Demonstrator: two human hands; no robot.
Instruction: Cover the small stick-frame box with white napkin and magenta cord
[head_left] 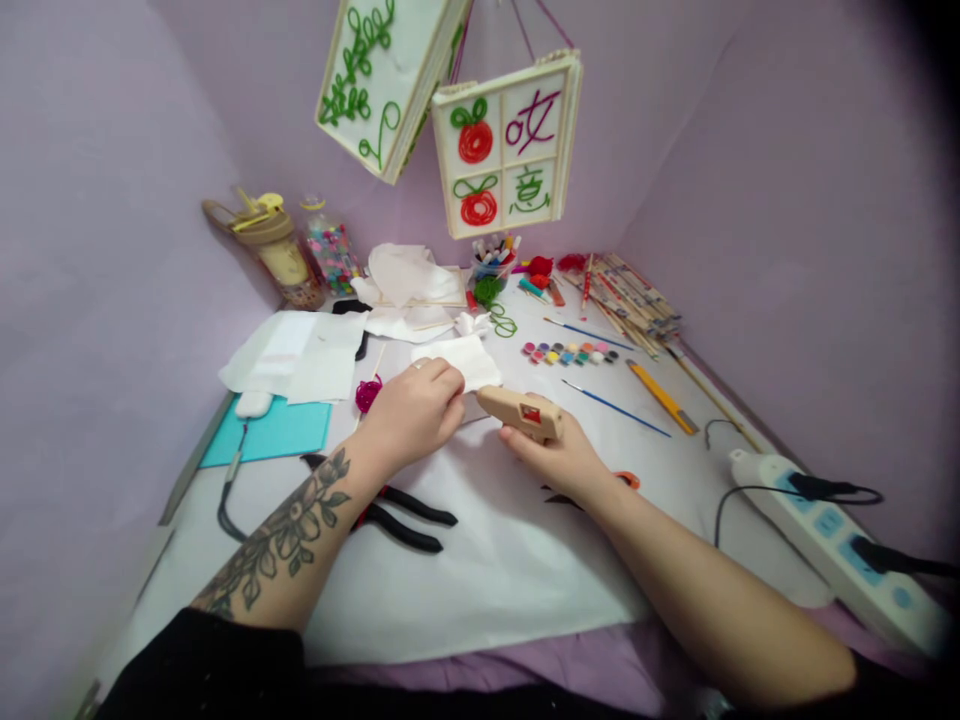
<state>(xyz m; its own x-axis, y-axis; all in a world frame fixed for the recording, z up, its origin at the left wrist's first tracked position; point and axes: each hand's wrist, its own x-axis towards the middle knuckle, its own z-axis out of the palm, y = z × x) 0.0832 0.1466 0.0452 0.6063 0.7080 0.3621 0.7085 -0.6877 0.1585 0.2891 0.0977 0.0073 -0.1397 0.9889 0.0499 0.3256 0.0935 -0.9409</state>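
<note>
My right hand [564,455] is wrapped around a beige hot glue gun [517,412], its nozzle pointing left. The nozzle tip is close to the fingertips of my left hand [421,405], whose fingers are curled in a pinch. What those fingers hold is hidden from view. Just beyond them lies a folded white piece of cloth or paper [471,362]. A thin stick edge shows below the nozzle. Beside my left wrist sits a ball of magenta yarn [367,395]. Pliers with black handles [409,518] lie under my left forearm, and orange-handled scissors [626,481] are partly covered by my right wrist.
A paint pot strip [570,353], paintbrushes [615,407] and a yellow utility knife [661,397] lie right. A power strip [829,525] with cords is at the right edge. A drink cup [274,250] and bottle [332,250] stand back left. Decorated panels [506,145] hang above.
</note>
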